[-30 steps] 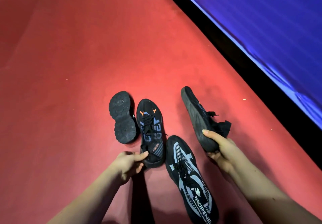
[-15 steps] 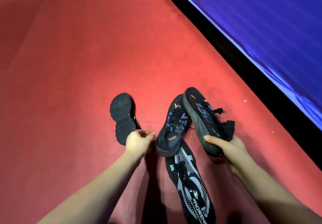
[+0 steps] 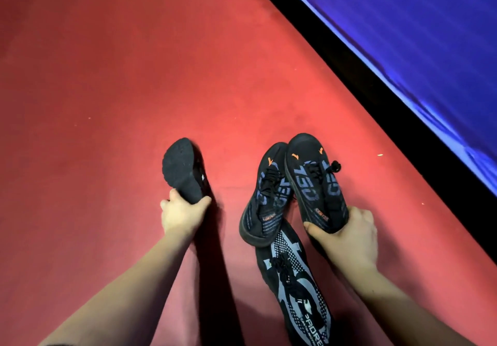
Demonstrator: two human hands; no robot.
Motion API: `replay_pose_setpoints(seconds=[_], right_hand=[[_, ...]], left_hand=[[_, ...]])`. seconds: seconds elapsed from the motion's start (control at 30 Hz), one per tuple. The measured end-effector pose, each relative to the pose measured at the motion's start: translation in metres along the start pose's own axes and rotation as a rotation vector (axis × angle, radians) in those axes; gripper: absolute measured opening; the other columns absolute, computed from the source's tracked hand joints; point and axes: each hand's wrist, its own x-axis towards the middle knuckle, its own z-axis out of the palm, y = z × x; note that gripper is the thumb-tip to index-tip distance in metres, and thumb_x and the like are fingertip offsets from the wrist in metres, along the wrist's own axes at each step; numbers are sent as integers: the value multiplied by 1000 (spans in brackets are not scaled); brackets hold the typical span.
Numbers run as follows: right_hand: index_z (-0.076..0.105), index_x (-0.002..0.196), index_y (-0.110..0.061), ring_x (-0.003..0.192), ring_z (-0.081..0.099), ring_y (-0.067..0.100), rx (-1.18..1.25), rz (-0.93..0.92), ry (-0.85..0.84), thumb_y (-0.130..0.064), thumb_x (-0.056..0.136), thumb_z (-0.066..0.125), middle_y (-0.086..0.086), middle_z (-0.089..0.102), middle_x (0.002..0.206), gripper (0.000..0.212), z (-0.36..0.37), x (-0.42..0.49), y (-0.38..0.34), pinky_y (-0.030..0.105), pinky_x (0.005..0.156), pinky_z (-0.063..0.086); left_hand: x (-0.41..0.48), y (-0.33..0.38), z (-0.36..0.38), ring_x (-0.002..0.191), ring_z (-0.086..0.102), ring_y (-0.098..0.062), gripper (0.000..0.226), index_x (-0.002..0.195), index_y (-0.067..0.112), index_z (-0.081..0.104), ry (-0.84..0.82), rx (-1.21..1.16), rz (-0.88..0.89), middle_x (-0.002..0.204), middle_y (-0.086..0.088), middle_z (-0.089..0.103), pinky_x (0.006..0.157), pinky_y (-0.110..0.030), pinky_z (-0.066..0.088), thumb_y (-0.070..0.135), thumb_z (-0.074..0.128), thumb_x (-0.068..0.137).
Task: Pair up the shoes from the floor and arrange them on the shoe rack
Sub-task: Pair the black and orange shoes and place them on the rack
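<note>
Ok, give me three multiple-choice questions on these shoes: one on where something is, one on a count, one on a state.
1. Where does the grey-patterned sneaker lie?
A) on the red floor, its toe under an orange-marked sneaker
B) on a shelf
C) on the blue surface

2. How many shoes show?
A) two
B) four
C) six

3. How is the black shoe in the left hand turned?
A) laces up
B) sole up
C) stuffed inside another shoe

Answers: 1 A, the orange-marked heel overlaps its toe; 2 B, two orange-marked, one patterned, one black; 3 B, its tread faces the camera.
</note>
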Motion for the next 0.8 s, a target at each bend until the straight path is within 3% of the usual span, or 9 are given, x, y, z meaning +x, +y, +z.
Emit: replay_pose_setpoints(seconds=[0.07, 0.17, 0.23, 0.33, 0.43, 0.5, 0.67, 0.73, 0.8], right_hand=[[59, 103, -10, 103, 52, 35, -10, 6, 11, -55, 51, 81, 12, 53, 103, 72, 3, 1, 1, 42, 92, 46], [60, 101, -9, 102, 53, 34, 30, 67, -7, -61, 50, 79, 12, 55, 101, 75, 13, 3, 6, 44, 91, 48], [62, 100, -9, 101, 53, 33, 82, 99, -24, -64, 48, 78, 12, 56, 100, 78, 21, 3, 9, 45, 89, 49], [65, 102, -11, 101, 51, 27, 126, 83, -33, -59, 51, 81, 9, 59, 96, 71, 21, 0, 8, 41, 88, 50], [68, 93, -11, 99, 51, 27, 118, 29, -33, -57, 53, 81, 5, 61, 84, 62, 18, 1, 8, 40, 81, 51], [68, 87, -15, 93, 58, 27, 135, 44, -35, -70, 47, 75, 2, 64, 79, 69, 18, 2, 7, 41, 76, 54], [68, 88, -18, 91, 63, 27, 179, 101, -55, -76, 41, 69, 1, 67, 83, 75, 26, -2, 7, 42, 75, 57], [68, 87, -18, 90, 63, 27, 187, 110, -57, -76, 41, 69, 2, 67, 83, 74, 25, -1, 6, 42, 75, 57], [67, 85, -17, 88, 62, 27, 166, 93, -33, -76, 41, 69, 5, 65, 83, 74, 21, 2, 4, 42, 75, 56]], left_hand=[[3, -3, -10, 92, 62, -27, 49, 112, 15, 57, -110, -500, -62, 112, -10, 63, 76, -35, 53, 40, 70, 72], [-2, -8, -32, 80, 64, -27, 31, 106, 16, 65, -587, -1225, -265, 102, -10, 66, 67, -33, 55, 32, 57, 80], [-5, -14, -38, 75, 66, -33, 36, 97, 12, 71, -754, -1364, -333, 98, -14, 69, 65, -35, 57, 35, 55, 73], [-9, -31, -29, 87, 65, -42, 41, 104, 9, 67, -777, -1426, -438, 104, -18, 69, 69, -44, 60, 35, 54, 75], [-12, -48, -21, 73, 69, -44, 48, 111, 2, 61, -763, -1362, -580, 89, -24, 70, 52, -37, 60, 38, 55, 80], [-13, -53, -22, 61, 69, -41, 52, 110, -5, 56, -770, -1208, -631, 80, -28, 67, 42, -34, 57, 40, 55, 85], [-16, -49, -26, 44, 66, -29, 64, 73, -5, 52, -731, -716, -614, 54, -22, 64, 33, -21, 47, 58, 46, 86], [-11, -49, -24, 39, 61, -26, 60, 71, -3, 56, -527, -510, -476, 49, -18, 63, 38, -20, 44, 55, 51, 85], [-7, -49, -25, 51, 66, -28, 52, 72, -1, 60, -239, -231, -271, 55, -16, 66, 50, -28, 52, 50, 58, 83]])
